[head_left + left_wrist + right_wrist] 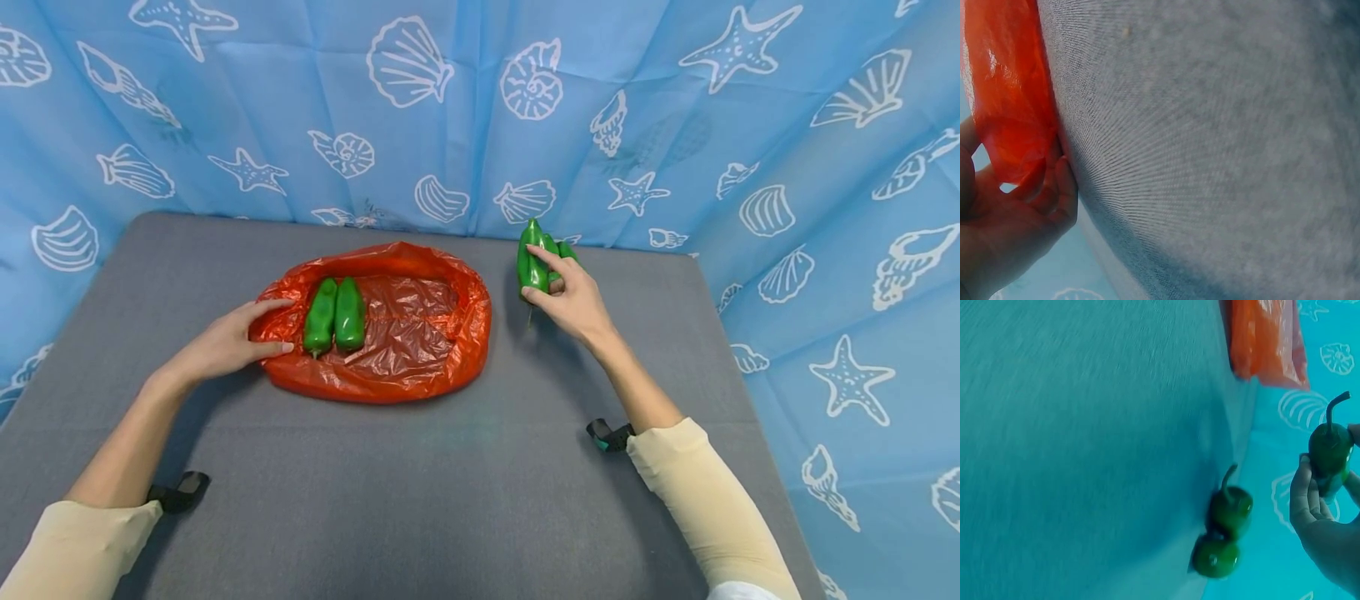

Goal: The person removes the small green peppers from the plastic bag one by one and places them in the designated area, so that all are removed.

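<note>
Our left hand (pixel 231 337) grips the red bag (pixel 468 350) at nine o'clock; our right hand (pixel 572 296) pinches a green pepper (pixel 529 271) toward two o'clock.

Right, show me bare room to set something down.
Widest: gray tabletop between the forearms, nearside of the red plastic bag. Also inside the bag, right of two long green peppers. Crowded: around the right hand, where two more peppers lie.

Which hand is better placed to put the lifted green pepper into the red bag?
The right hand, most likely: it holds the green pepper, right of the red bag. The left hand grips the bag's opposite end, farther from that pepper.
</note>
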`<action>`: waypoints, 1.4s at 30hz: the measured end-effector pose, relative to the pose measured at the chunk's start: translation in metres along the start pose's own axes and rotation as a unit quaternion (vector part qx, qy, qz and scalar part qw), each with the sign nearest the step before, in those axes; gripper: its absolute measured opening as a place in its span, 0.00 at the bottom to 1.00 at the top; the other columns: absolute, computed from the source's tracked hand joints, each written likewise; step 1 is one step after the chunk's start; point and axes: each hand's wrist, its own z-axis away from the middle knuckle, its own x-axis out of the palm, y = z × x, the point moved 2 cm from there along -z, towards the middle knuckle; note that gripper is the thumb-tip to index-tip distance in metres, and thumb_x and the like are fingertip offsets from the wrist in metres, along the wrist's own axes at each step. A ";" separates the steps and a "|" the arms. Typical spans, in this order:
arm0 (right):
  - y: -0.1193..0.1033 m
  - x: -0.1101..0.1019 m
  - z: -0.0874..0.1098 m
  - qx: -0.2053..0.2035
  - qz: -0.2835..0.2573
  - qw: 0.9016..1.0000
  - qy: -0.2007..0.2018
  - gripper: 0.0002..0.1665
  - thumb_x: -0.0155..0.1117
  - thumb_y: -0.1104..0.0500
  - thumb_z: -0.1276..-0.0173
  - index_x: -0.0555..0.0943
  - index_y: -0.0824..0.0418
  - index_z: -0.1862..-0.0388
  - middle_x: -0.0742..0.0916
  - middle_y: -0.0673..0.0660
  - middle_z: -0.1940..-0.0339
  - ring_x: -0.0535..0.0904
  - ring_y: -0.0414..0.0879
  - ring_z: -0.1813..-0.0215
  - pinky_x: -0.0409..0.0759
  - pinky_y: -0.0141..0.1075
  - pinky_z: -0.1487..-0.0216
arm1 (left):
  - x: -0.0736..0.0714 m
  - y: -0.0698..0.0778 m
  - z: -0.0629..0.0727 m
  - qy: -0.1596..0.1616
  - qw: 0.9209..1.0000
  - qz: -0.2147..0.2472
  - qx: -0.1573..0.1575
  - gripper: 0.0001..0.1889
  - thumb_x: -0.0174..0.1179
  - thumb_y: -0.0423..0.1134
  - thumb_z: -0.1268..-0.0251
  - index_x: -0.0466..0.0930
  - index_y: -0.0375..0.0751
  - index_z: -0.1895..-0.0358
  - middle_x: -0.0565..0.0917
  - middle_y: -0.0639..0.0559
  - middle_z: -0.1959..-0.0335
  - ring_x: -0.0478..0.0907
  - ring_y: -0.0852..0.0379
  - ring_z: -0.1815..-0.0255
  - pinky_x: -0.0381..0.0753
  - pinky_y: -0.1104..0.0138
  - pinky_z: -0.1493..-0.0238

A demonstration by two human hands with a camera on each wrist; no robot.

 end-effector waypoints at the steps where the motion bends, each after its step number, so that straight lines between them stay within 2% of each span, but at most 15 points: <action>1: 0.002 -0.002 0.000 -0.001 0.002 1.000 0.001 0.38 0.68 0.52 0.33 0.68 0.40 0.25 0.76 0.61 0.49 0.81 0.53 0.63 0.78 0.41 0.65 | 0.000 0.000 0.000 0.000 1.000 0.000 -0.001 0.43 0.63 0.52 0.32 0.53 0.37 0.22 0.50 0.21 0.26 0.48 0.21 0.28 0.53 0.29 0.35; 6: 0.011 -0.014 0.000 0.001 0.014 1.000 0.006 0.38 0.67 0.52 0.31 0.67 0.42 0.24 0.75 0.63 0.50 0.80 0.54 0.60 0.78 0.43 0.63 | 0.000 0.000 0.001 -0.001 1.000 0.001 -0.002 0.43 0.63 0.52 0.32 0.53 0.37 0.22 0.50 0.21 0.26 0.47 0.21 0.27 0.52 0.29 0.35; 12: 0.025 -0.028 0.001 0.009 0.038 0.999 0.018 0.38 0.66 0.52 0.31 0.66 0.42 0.24 0.74 0.63 0.52 0.76 0.51 0.63 0.75 0.42 0.65 | 0.000 0.001 0.001 -0.001 1.000 0.005 -0.002 0.42 0.64 0.52 0.32 0.53 0.38 0.22 0.50 0.21 0.25 0.48 0.22 0.27 0.53 0.29 0.35; 18: 0.034 -0.040 0.000 0.011 0.057 0.998 0.022 0.37 0.64 0.52 0.29 0.65 0.43 0.23 0.75 0.63 0.47 0.72 0.51 0.68 0.71 0.42 0.68 | 0.000 0.000 0.001 -0.001 1.000 0.011 -0.007 0.43 0.63 0.51 0.32 0.52 0.38 0.22 0.49 0.21 0.25 0.48 0.22 0.27 0.52 0.29 0.35; 22: 0.039 -0.047 0.000 0.028 0.072 0.997 0.024 0.37 0.62 0.52 0.28 0.63 0.42 0.22 0.75 0.63 0.46 0.70 0.49 0.68 0.69 0.42 0.69 | 0.000 -0.001 0.000 0.000 1.000 0.010 -0.005 0.43 0.64 0.52 0.32 0.53 0.38 0.22 0.49 0.22 0.25 0.47 0.22 0.27 0.52 0.29 0.35; 28: 0.049 -0.054 0.000 0.052 0.086 0.994 0.031 0.38 0.60 0.53 0.28 0.61 0.41 0.21 0.75 0.63 0.46 0.69 0.50 0.66 0.68 0.43 0.67 | -0.001 -0.001 -0.001 0.001 1.000 0.004 -0.006 0.43 0.64 0.52 0.33 0.53 0.38 0.22 0.50 0.22 0.25 0.48 0.22 0.27 0.54 0.29 0.35; 35: 0.061 -0.062 -0.001 0.066 0.096 0.993 0.029 0.38 0.59 0.55 0.27 0.60 0.41 0.21 0.74 0.62 0.49 0.68 0.50 0.70 0.67 0.44 0.69 | 0.000 -0.002 -0.003 0.000 1.000 0.002 0.000 0.41 0.64 0.50 0.32 0.55 0.39 0.23 0.51 0.23 0.25 0.49 0.23 0.27 0.54 0.30 0.35; 42: 0.072 -0.064 -0.005 0.076 0.110 0.991 0.021 0.38 0.58 0.52 0.26 0.59 0.43 0.21 0.75 0.64 0.51 0.68 0.47 0.69 0.68 0.42 0.67 | 0.000 -0.006 -0.003 0.001 1.000 0.004 -0.005 0.40 0.64 0.50 0.32 0.55 0.40 0.22 0.51 0.23 0.25 0.49 0.23 0.27 0.54 0.29 0.35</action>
